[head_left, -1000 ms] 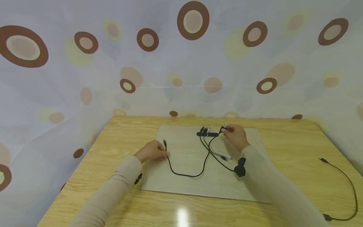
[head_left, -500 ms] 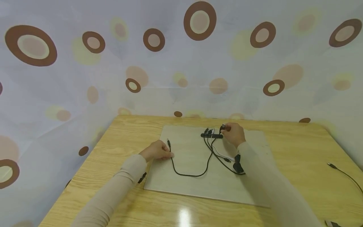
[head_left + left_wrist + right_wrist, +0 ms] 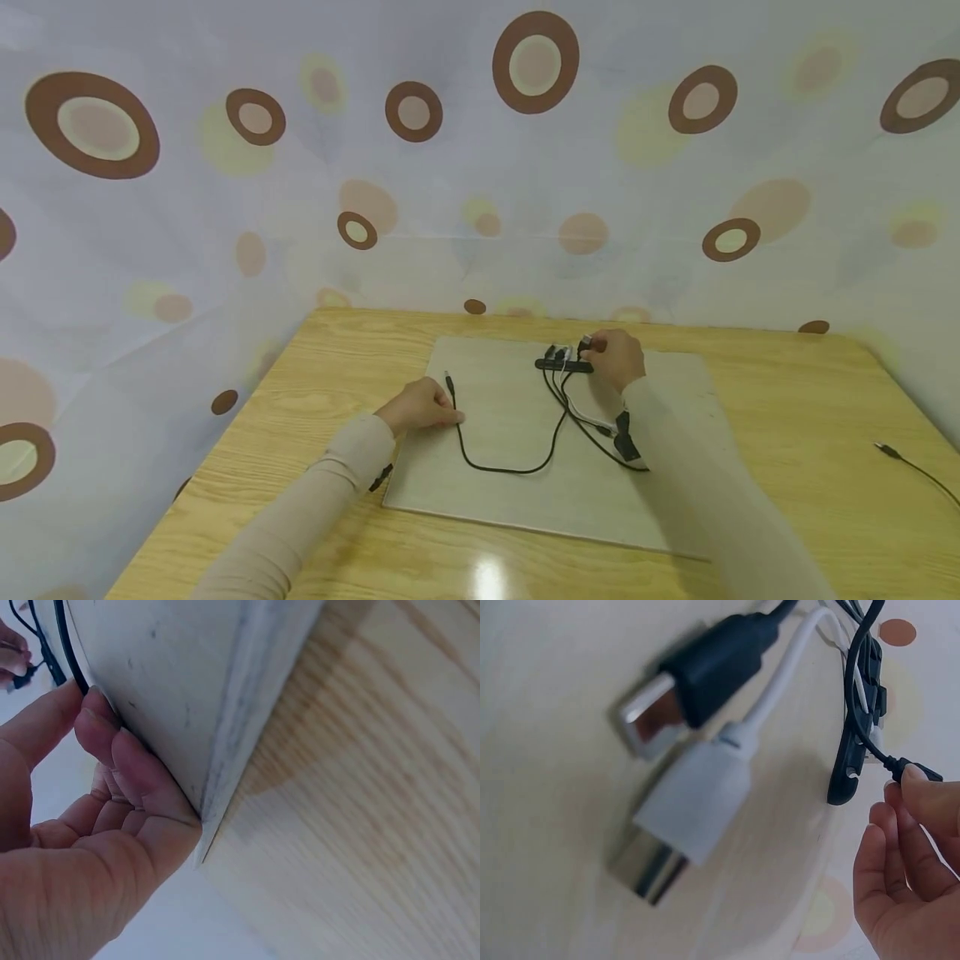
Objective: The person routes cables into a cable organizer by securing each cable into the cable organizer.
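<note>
My right hand pinches the black USB plug of a cable between thumb and fingers, right at the right end of a black cable holder. From there the black cable loops forward and left to my left hand. Thumb and forefinger of that hand pinch it just below its small connector. In the left wrist view the hand lies against the edge of the pale board. An open-looking slot shows at the holder's near end in the right wrist view.
Several other cables sit in the holder. Their free ends, a white plug and a black plug, lie on the board near my right wrist. Another black cable lies at the wooden table's right side. A patterned cloth hangs behind.
My right hand has moved left, bringing the USB plug closer to the holder's end and turning it more upright. The left hand keeps its pinch. The head view has turned slightly left.
</note>
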`<state>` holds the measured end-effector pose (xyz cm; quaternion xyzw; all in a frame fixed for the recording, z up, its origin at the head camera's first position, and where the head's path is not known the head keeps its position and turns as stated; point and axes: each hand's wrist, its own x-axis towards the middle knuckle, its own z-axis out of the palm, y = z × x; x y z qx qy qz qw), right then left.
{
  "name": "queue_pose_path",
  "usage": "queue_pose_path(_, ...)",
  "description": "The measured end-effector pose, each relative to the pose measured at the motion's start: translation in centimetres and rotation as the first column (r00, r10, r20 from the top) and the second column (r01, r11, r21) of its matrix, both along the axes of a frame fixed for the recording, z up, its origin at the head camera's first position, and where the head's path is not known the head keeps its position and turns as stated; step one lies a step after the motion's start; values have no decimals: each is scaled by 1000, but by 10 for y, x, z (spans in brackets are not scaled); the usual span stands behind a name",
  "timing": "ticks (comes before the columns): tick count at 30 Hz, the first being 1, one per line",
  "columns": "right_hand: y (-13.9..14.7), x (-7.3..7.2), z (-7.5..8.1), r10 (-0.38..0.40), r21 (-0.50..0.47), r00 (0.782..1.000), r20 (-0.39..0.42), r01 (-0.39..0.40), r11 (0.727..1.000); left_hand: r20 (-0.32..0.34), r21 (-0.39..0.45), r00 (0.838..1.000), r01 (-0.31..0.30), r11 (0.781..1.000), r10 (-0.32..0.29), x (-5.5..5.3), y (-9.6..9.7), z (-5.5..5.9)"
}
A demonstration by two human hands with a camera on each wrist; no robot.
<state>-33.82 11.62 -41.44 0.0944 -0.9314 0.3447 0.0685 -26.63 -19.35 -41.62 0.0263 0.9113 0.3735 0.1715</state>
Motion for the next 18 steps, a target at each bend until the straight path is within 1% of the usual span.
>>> queue_pose_path(3,0,-1,0,-6,12,1000,0,6,1000,-1,0,1000,3,1000,-3,-2,0,-2)
queue_pose_path(7,-3,-2,1,-2,49,1000,-15,2,999,-6,-11,1000,1,1000,-1,-1,0,-2)
queue_pose_path(11,-2,-3,3,23,93,1000,-15,-21,995,-17,-23,1000,12,1000,-12,1,2,-1)
queue_pose_path(15,0,-7,4,55,135,998,-21,-51,989,-24,-32,1000,18,999,-18,0,2,-2)
queue_pose_path(18,0,-10,3,56,136,998,-35,-51,989,-35,-34,999,17,999,-19,0,3,-2)
